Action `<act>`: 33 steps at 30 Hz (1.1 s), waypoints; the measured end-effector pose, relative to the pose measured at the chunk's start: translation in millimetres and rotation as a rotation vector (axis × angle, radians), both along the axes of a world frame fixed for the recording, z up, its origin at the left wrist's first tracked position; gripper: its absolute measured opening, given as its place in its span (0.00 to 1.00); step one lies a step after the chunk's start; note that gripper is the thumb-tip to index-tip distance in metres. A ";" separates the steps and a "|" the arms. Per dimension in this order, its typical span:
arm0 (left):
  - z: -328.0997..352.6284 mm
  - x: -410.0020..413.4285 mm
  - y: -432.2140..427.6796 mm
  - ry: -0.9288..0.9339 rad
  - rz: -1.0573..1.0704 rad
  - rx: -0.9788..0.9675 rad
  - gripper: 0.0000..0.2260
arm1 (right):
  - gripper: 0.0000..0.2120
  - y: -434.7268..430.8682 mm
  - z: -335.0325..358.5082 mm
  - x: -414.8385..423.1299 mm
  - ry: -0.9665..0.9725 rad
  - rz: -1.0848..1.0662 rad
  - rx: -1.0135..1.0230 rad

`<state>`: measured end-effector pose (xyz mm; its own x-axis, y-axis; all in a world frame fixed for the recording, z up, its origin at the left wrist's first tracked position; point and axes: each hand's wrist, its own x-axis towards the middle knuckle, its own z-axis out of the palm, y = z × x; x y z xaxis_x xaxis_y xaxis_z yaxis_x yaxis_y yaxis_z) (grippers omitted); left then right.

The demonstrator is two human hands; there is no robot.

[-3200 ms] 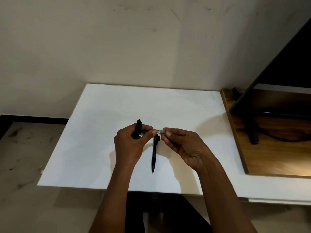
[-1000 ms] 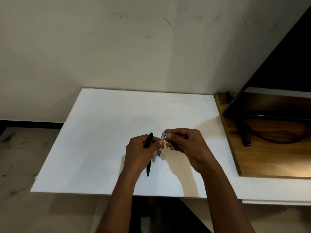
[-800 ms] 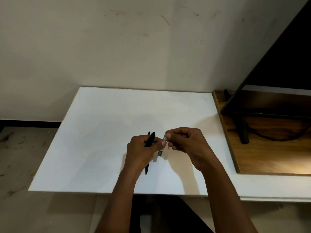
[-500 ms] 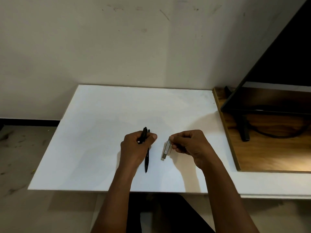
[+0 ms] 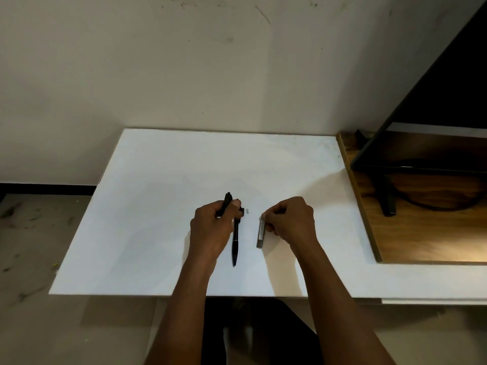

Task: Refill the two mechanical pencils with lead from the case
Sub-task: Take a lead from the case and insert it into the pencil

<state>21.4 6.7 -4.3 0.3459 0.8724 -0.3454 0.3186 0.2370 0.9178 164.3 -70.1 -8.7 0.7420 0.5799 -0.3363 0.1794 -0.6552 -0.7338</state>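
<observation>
My left hand (image 5: 210, 227) grips one black mechanical pencil (image 5: 226, 202) with its top end sticking up past the knuckles. A second black mechanical pencil (image 5: 235, 243) lies flat on the white board (image 5: 158, 206) just right of that hand, tip toward me. Two small loose pieces, a dark cap (image 5: 242, 211) and a pale eraser (image 5: 247, 211), lie by its top end. My right hand (image 5: 290, 222) pinches the top of the grey lead case (image 5: 260, 234), whose lower end rests on the board.
A wooden desk surface (image 5: 427, 233) adjoins the board on the right, carrying a dark monitor (image 5: 434, 101) on its stand (image 5: 387, 198) with a black cable. A plain wall stands behind. The floor lies to the left, below the board's edge.
My hands have drawn apart. The right hand has carried the lead case down and to the right until its lower end rests on the board. The left hand keeps hold of its pencil.
</observation>
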 end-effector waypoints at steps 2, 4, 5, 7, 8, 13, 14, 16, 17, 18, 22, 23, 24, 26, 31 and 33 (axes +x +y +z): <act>0.3 0.5 -0.2 -0.003 -0.002 -0.005 0.12 | 0.04 1.0 -1.0 -0.6 -0.009 -0.002 -0.008; 0.6 0.7 -0.3 -0.003 -0.011 -0.004 0.12 | 0.02 1.1 -1.1 -0.6 -0.009 -0.012 -0.014; 0.8 0.8 -0.1 -0.007 -0.016 -0.005 0.12 | 0.01 0.9 -0.8 -0.3 -0.006 -0.023 -0.009; 0.9 0.8 0.0 -0.019 -0.026 -0.003 0.13 | 0.01 -1.2 0.3 1.2 0.018 -0.055 0.035; 0.6 0.5 0.2 -0.020 -0.036 0.004 0.13 | 0.02 -2.4 1.6 2.4 0.054 -0.085 0.090; 2.5 -0.4 -1.2 -0.027 -0.129 0.037 0.10 | 0.10 -3.0 17.8 8.6 0.472 -0.266 0.588; 3.5 -0.8 -1.4 -0.039 -0.143 0.044 0.09 | 0.10 -2.4 20.2 8.6 0.534 -0.292 0.658; 5.8 -0.6 -2.2 -0.052 -0.172 0.057 0.10 | 0.10 -1.1 23.2 6.6 0.617 -0.317 0.755; 6.7 0.1 -2.7 -0.057 -0.181 0.062 0.10 | 0.10 -0.6 23.9 5.3 0.644 -0.319 0.788; 7.5 0.9 -3.3 -0.060 -0.186 0.065 0.09 | 0.10 -0.3 24.4 4.4 0.664 -0.319 0.812; 7.5 1.9 -4.0 -0.064 -0.186 0.064 0.06 | 0.10 -0.9 27.5 4.7 0.637 -0.291 0.832; 7.3 1.8 -3.8 -0.069 -0.186 0.065 0.06 | 0.10 -0.9 27.9 5.0 0.612 -0.277 0.824; 7.4 1.6 -3.5 -0.074 -0.187 0.066 0.06 | 0.10 -1.0 28.1 4.7 0.591 -0.265 0.817; 8.1 2.0 -3.2 -0.075 -0.195 0.067 0.06 | 0.09 -0.3 28.3 3.4 0.555 -0.247 0.807; 8.7 2.1 -3.8 -0.082 -0.198 0.070 0.06 | 0.08 -0.2 27.4 3.5 0.501 -0.225 0.809; 9.4 1.6 -3.9 -0.086 -0.192 0.068 0.06 | 0.09 -0.8 26.7 4.0 0.492 -0.217 0.807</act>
